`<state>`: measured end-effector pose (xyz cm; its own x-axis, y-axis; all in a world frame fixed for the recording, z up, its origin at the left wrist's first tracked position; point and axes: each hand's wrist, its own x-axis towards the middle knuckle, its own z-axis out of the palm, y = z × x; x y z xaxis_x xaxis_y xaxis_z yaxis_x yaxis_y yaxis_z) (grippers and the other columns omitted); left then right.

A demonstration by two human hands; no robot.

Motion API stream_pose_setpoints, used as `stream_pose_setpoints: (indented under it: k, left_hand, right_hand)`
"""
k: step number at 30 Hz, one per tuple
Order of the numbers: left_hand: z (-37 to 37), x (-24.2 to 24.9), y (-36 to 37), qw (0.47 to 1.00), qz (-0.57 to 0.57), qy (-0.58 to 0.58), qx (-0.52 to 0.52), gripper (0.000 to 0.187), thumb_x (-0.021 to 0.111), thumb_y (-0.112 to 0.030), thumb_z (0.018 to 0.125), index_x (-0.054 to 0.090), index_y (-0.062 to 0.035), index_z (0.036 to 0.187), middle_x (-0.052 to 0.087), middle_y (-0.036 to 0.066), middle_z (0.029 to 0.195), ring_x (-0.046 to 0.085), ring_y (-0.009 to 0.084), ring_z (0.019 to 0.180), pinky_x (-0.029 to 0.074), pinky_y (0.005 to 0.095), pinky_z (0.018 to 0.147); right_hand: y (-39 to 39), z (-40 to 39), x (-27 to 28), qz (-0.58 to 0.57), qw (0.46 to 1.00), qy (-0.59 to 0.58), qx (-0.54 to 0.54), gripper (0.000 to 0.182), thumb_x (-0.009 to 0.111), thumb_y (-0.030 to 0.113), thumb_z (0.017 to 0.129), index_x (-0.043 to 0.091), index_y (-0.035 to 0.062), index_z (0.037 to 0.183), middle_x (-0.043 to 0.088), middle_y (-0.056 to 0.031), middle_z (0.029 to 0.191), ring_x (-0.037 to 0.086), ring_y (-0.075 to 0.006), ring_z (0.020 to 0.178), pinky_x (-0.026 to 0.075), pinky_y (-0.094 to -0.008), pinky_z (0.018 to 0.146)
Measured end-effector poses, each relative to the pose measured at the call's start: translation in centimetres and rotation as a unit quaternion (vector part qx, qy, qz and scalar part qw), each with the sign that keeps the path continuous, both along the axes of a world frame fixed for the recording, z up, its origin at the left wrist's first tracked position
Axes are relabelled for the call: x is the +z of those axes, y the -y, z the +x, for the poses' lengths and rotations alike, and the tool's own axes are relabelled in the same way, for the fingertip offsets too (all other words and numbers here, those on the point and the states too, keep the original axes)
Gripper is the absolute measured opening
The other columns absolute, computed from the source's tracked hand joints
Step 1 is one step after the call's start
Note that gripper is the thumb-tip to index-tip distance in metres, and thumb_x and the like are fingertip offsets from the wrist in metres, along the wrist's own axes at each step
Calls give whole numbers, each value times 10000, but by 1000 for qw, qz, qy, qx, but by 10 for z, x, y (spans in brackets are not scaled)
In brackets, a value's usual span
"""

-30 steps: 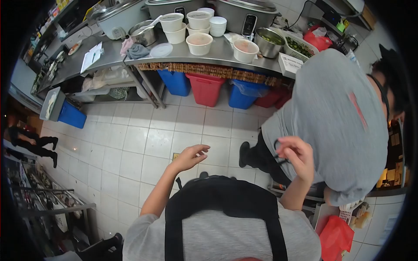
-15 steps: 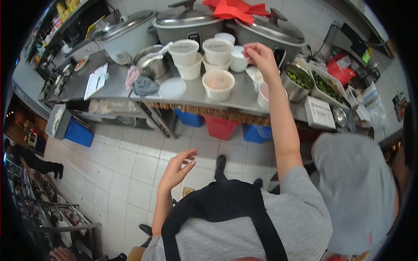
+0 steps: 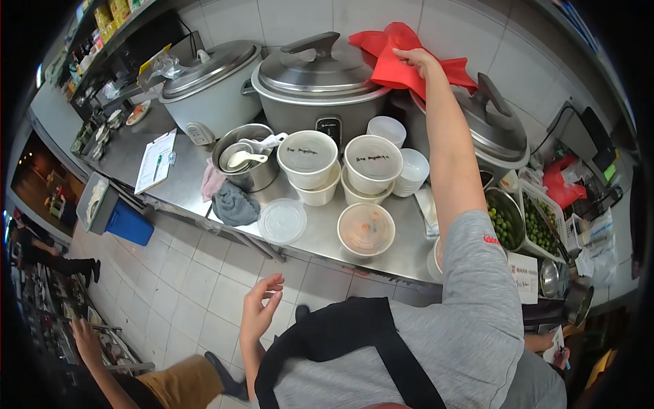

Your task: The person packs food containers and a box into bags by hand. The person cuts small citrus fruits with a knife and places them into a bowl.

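One red cloth (image 3: 404,76) lies directly beneath the grip of our right hand (image 3: 418,60), draped over the right side of the middle cooker lid (image 3: 306,71) and the near left part of the right-hand lid (image 3: 487,126). Our right arm reaches out over the surface (image 3: 409,249) to it, so that hand is much the nearer. The fingertips touch the cloth's upper middle; whether they pinch a fold or only press on it, we cannot tell. Our left hand (image 3: 257,310) is well apart, holding nothing, fingers loosely curled and thumb away from them, in front of the surface's near edge. The cloth's long axis runs left to right, slanting toward us at the right end, across our forearm; its crumpled corners point several ways, with no clear tip.
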<state>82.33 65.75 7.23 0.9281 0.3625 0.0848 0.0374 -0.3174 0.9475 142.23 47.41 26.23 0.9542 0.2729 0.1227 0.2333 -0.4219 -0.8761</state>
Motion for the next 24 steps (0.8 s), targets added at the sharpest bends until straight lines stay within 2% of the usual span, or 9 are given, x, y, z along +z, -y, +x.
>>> stream_pose_setpoints:
  k: [3,5,6,8,10,13,17,21,24]
  left_hand:
    - [15,-4,-20,1000,1,-7,-3,317,550,-50,825,551,-11,1139,623,116,1020,591,177,903,470,283,740]
    - [30,6,-32,999,0,2,-32,317,554,-59,825,552,-15,1139,623,115,1020,589,181,902,472,288,740]
    - [38,12,-38,999,12,8,-46,324,562,-54,816,551,-20,1139,622,113,1022,590,188,900,471,292,739]
    - [52,21,-46,998,29,17,-58,331,565,-47,810,549,-24,1140,621,109,1020,591,192,899,468,293,741]
    - [62,25,-54,995,59,25,-78,344,570,-28,800,543,-32,1143,618,101,1019,591,198,900,458,293,748]
    - [67,23,-61,994,26,33,-101,341,554,-28,801,548,0,1141,622,116,1011,593,183,887,467,282,743]
    - [78,25,-89,992,59,71,-87,353,579,-33,790,543,-25,1141,591,98,1061,580,194,924,467,284,753]
    - [151,57,-112,969,-23,246,-32,530,584,-35,784,402,-25,1281,475,104,1225,502,181,1054,442,299,842]
    - [202,89,-101,935,-100,334,-67,460,576,-54,817,412,-9,1244,488,86,1202,502,168,1044,422,300,873]
  right_hand:
    - [-19,22,6,57,998,7,15,165,684,198,764,613,54,728,615,-52,733,567,-142,699,443,-314,581]
    - [-37,29,34,297,952,-13,71,91,650,131,748,593,61,762,606,-80,767,560,-204,662,434,-362,569]
    - [-40,34,53,298,952,-10,70,91,650,131,748,593,61,762,606,-80,767,560,-204,662,434,-362,569]
    - [-42,47,99,249,919,303,38,91,624,101,762,551,48,777,581,-70,753,515,-174,661,421,-325,590]
    - [-44,48,144,175,795,581,1,97,598,70,776,508,36,793,555,-59,740,470,-144,659,408,-289,611]
    - [-76,-63,146,176,758,628,4,149,573,63,778,469,7,687,482,-89,692,457,-159,637,398,-307,594]
    - [-115,-193,94,-104,563,810,127,82,539,21,801,518,31,722,544,-95,755,533,-214,701,441,-325,632]
    - [-133,-253,3,-283,729,545,304,119,573,83,668,539,50,777,560,-140,786,540,-316,694,436,-402,602]
    - [-136,-290,-32,-295,760,437,380,132,574,108,713,554,46,827,569,-114,818,556,-284,732,444,-381,633]
